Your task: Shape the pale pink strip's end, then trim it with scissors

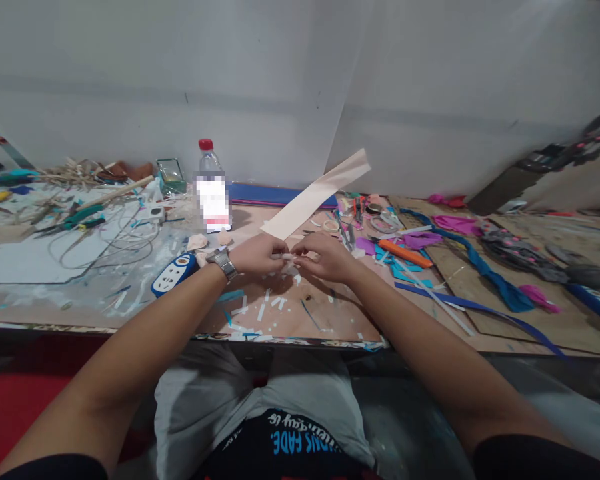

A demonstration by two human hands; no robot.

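My left hand (260,256), below a wristwatch (223,263), is closed with its fingertips pinched on a small whitish piece (284,257). Facing it, my right hand (325,257) pinches at the other end of the same piece, fingers curled. The piece is too small to name, and my fingers cover part of it. Just behind the hands, a long cream strip (315,197) of paper or thin sheet slants up to the right. Beneath them, white and blue scraps (263,310) are scattered on the worktable (290,327).
A blue-and-white power strip (174,275) lies by my left wrist. Behind it stands a red-capped bottle (211,183). Farther left are green-handled pliers (83,217) and a cable. On the right lie an orange cutter (405,253), blue ribbon (485,267) and purple scraps (423,239).
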